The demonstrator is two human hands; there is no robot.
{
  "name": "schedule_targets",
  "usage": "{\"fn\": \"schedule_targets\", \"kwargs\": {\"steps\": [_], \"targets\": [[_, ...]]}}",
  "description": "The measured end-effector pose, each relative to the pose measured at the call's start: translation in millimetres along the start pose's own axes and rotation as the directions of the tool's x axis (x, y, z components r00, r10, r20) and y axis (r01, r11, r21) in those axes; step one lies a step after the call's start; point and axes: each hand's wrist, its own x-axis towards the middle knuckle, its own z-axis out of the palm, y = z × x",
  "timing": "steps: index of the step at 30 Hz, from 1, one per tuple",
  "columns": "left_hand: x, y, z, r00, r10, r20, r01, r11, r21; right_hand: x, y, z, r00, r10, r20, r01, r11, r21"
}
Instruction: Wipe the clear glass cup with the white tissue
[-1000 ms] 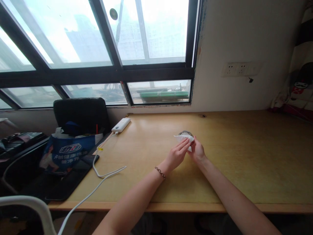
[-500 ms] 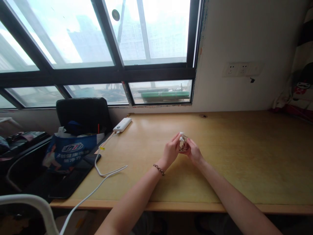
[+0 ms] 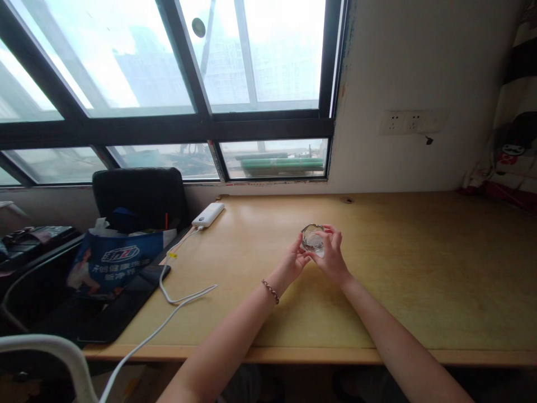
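A small round clear glass ashtray (image 3: pixel 309 229) with a wavy rim is held above the desk, tilted so its open side faces me. My left hand (image 3: pixel 294 258) grips its left side and lower edge, the thumb along the rim. My right hand (image 3: pixel 333 257) is closed at the ashtray's right side, fingers bent over the rim and reaching in. A crumpled white piece that looks like tissue (image 3: pixel 321 253) shows under the right fingers; most of it is hidden by the hand.
The wooden desk (image 3: pixel 419 268) spreads around my hands. A white power bank (image 3: pixel 208 215) with a white cable (image 3: pixel 184 299) lies at its left edge. Beside it stand a black chair (image 3: pixel 140 190) and a blue bag (image 3: pixel 119 263). Windows and a wall socket (image 3: pixel 405 122) are behind.
The ashtray has turned so its round opening now faces me. My right hand has moved up and over its right side, and the white piece now shows lower, under the right fingers.
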Motion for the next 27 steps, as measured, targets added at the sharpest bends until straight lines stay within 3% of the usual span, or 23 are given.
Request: {"fn": "schedule_targets", "kwargs": {"steps": [4,10,13,17,20,22,25,27], "targets": [[1.2,-1.9,-2.8,0.997,0.074,0.034,-0.076,0.996,0.055,2.8,3.1,1.5,0.997,0.07,-0.007,-0.069,0.988,0.136],[1.2,6.3,-4.4,0.989,0.142,0.051,-0.15,0.962,0.226,7.4,12.7,-1.9,0.986,0.126,0.105,-0.146,0.964,0.223],[-0.4,8.9,-1.9,0.974,0.222,0.054,-0.228,0.93,0.289,6.1,11.6,-0.3,0.983,0.17,0.065,-0.18,0.961,0.21],[-0.9,7.0,-2.1,0.94,0.339,-0.028,-0.325,0.92,0.218,4.8,14.6,4.7,0.971,0.237,0.027,-0.237,0.948,0.214],[-1.7,6.1,-4.6,0.915,0.403,0.004,-0.384,0.869,0.311,4.8,18.4,6.2,0.956,0.292,0.022,-0.29,0.931,0.224],[-2.7,8.0,-5.5,0.889,0.456,-0.031,-0.405,0.818,0.409,5.1,18.0,5.3,0.955,0.293,0.035,-0.293,0.931,0.218],[-4.6,14.4,-4.0,0.809,0.58,-0.097,-0.469,0.735,0.489,5.2,12.5,2.5,0.968,0.247,0.049,-0.252,0.951,0.179],[-6.3,19.0,-1.7,0.758,0.649,-0.065,-0.532,0.672,0.516,4.9,7.7,0.8,0.975,0.216,0.056,-0.222,0.963,0.155]]}}
